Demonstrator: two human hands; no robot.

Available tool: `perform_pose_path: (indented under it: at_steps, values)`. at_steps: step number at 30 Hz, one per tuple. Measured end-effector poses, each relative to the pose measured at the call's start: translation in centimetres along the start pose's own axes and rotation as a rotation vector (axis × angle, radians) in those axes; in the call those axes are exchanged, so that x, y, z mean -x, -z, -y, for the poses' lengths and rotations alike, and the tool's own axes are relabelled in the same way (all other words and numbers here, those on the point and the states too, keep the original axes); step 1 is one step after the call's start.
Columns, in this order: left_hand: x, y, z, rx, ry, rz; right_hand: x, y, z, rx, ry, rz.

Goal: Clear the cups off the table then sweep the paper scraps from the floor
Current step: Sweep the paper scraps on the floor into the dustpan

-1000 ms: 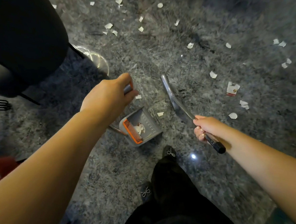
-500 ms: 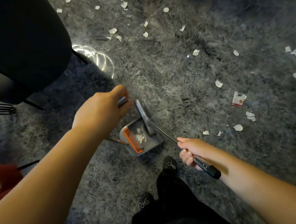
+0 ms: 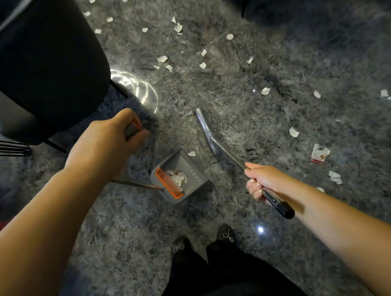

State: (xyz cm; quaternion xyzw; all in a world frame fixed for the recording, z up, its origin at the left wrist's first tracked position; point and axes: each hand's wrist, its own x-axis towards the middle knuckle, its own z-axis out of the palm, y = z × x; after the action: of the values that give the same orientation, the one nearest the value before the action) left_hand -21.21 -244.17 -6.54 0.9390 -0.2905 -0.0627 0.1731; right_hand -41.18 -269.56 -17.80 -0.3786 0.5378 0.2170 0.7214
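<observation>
While the left hand (image 3: 110, 140) grips the dustpan (image 3: 180, 176) handle to steady it, the right hand (image 3: 265, 181) clamps the broom (image 3: 215, 142) to draw paper scraps (image 3: 191, 153) in.

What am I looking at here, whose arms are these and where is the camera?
The camera sits on a person's head, looking down, so the arms are the wearer's own. No robot here. The left hand grips the dustpan's handle; the grey dustpan stands on the floor with a few paper scraps inside. The right hand grips a broom, its head resting on the floor just beyond the pan. More scraps lie scattered over the grey floor. A dark chair stands at the left.
</observation>
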Motion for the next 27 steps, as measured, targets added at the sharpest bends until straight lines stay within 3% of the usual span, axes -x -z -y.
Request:
perform_pose_path:
  at_steps: [12, 21, 27]
  values:
    - [-8.3, -0.1, 4.8, -0.151, -0.2, 0.293, -5.9, -5.7, 3.0, -0.004, -0.012, -0.083]
    - [-9.9, -0.7, 8.1, -0.104, -0.277, 0.226, -10.2, -12.2, 1.9, 0.008, -0.111, -0.024]
    - [-10.5, -0.5, 8.4, -0.108, -0.298, 0.18, -8.6, -12.8, 1.4, -0.102, -0.16, 0.09]
